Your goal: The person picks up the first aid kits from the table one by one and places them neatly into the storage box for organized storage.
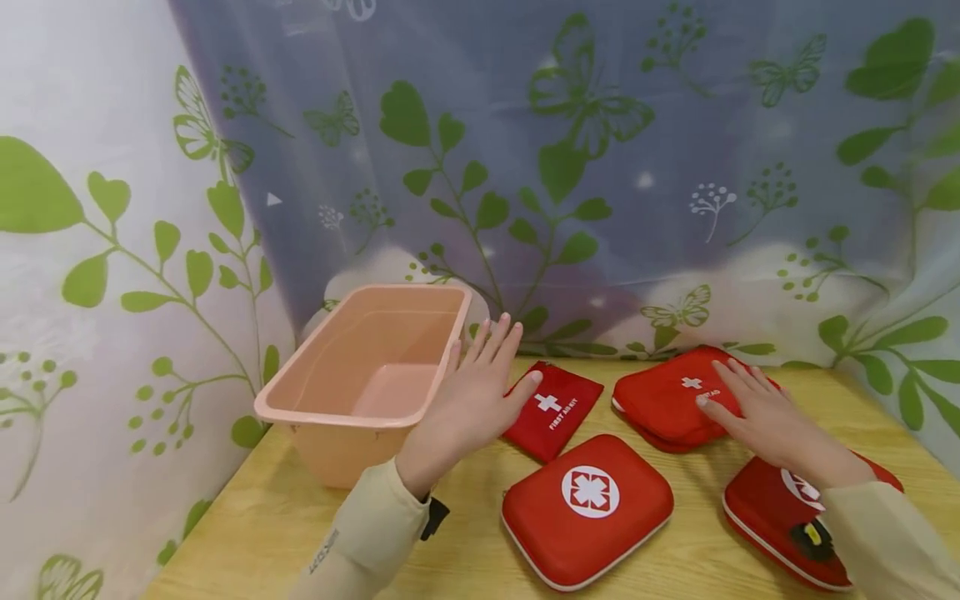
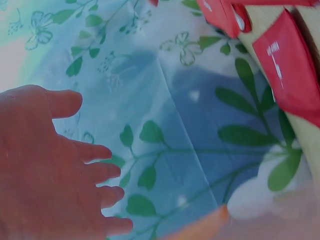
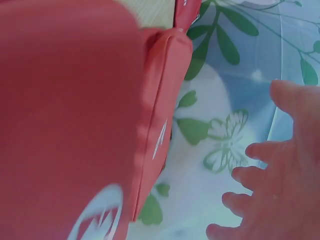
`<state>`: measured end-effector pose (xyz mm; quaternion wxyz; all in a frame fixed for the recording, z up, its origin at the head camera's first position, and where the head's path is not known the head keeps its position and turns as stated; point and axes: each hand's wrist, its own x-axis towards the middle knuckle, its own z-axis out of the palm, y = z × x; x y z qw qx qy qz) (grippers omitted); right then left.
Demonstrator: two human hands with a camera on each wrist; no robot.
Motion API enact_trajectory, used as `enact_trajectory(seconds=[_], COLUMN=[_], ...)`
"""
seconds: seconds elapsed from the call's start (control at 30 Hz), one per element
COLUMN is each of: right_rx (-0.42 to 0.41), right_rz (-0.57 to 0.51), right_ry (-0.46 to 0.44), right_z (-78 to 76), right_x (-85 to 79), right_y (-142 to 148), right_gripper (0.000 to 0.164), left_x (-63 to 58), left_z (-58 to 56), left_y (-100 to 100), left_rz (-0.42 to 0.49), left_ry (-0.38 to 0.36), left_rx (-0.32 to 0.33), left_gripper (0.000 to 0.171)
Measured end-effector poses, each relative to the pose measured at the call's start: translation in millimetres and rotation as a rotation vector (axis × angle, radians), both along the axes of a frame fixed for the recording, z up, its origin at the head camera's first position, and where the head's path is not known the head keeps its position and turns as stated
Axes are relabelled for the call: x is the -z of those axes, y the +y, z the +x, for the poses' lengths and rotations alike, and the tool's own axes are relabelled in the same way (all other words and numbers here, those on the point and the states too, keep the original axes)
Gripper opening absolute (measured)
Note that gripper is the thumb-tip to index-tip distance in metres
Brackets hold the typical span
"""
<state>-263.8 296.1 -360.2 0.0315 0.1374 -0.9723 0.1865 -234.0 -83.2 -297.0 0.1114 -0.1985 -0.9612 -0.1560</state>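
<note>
My left hand (image 1: 480, 392) is raised with its fingers spread, between the pink plastic tub (image 1: 315, 417) and a flat red first aid pouch (image 1: 573, 400). Holding nothing, my right hand (image 1: 768, 421) stretches its fingers over a larger red first aid bag (image 1: 667, 392) at the back right. Below that wrist lies a red hard-shell first aid case (image 1: 772, 517), partly hidden by the sleeve. A second red hard-shell case (image 1: 585, 517) with a round white cross emblem sits in front, between the hands. Both wrist views show bare, empty hands.
The open tub stands at the left of the wooden table (image 1: 247, 533), with only its pink bottom showing inside. Behind the table hangs a curtain (image 1: 480, 208) printed with green leaves and butterflies. Another leaf-printed sheet (image 1: 135, 333) hangs along the left side.
</note>
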Motion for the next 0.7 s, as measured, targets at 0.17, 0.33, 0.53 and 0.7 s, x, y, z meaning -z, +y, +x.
enact_trajectory(seconds=[0.17,0.33,0.53,0.7], right_rx=[0.016,0.037,0.079,0.083], right_rz=[0.025,0.054,0.081,0.101], right_ry=[0.006,0.014,-0.024,-0.011], right_z=[12.0,23.1,33.2,39.0], right_x=[7.1,13.8,24.1,30.6], right_y=[20.5,39.4,53.3,60.5], right_gripper=[0.083,0.084,0.088,0.086], left_x=[-2.4,-1.8,2.8,8.1], left_z=[6.4,8.7,10.5,11.4], left_y=[-29.9,-49.8,-68.8,-84.3], left_rz=[0.012,0.012,0.011,0.045], left_ry=[-0.017,-0.009,0.001,0.006], left_rx=[-0.040,-0.078,-0.099,-0.132], left_gripper=[0.070,0.069,0.068,0.068])
